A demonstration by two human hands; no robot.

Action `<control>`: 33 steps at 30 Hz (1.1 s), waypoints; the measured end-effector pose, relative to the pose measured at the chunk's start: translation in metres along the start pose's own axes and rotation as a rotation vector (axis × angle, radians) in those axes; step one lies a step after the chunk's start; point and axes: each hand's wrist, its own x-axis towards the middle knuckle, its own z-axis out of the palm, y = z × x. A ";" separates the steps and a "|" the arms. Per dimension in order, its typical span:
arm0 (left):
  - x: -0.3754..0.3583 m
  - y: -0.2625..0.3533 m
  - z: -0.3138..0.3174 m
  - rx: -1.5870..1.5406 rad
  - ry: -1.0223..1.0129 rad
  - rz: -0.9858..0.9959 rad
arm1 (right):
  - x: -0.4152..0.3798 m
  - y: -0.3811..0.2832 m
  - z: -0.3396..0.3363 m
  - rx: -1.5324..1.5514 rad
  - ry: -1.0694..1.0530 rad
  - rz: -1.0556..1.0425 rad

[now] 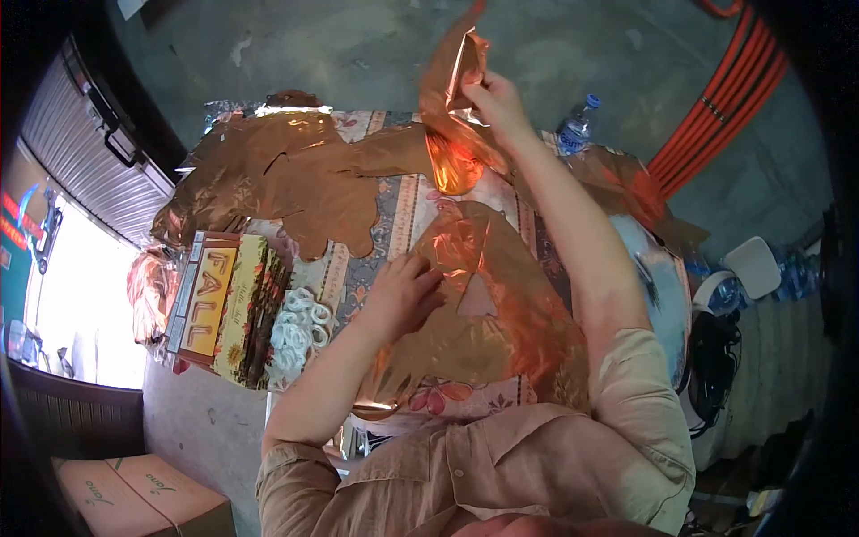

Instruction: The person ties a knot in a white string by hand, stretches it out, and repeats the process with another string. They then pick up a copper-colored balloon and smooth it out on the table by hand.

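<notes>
A flat copper foil balloon shaped like the letter A (528,313) lies on the table in front of me. My left hand (409,291) rests at its left side, fingers curled in on the foil near the hole in the letter. Farther out, my right hand (494,101) is closed on another copper foil balloon (447,85), lifted and crumpled, its lower end hanging to the tabletop. More flat copper foil balloons (304,183) lie spread at the far left of the table. Exactly what the left fingertips pinch is partly hidden.
Left on the table are packs labelled FALL (213,300) and a heap of white ribbon coils (298,329). A water bottle (577,127) stands at the far edge. Orange tubes (716,107) rise at right; a cardboard box (143,492) sits on the floor.
</notes>
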 end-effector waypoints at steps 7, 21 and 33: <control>0.000 -0.013 0.008 -0.044 0.045 0.024 | -0.160 -0.079 -0.023 -0.592 -0.582 0.059; -0.003 -0.011 0.009 -0.006 0.053 0.042 | -0.313 -0.099 -0.034 -0.639 -0.934 0.225; -0.015 -0.007 -0.012 0.109 -0.106 -0.010 | -0.295 -0.009 -0.001 -1.086 -0.563 -0.127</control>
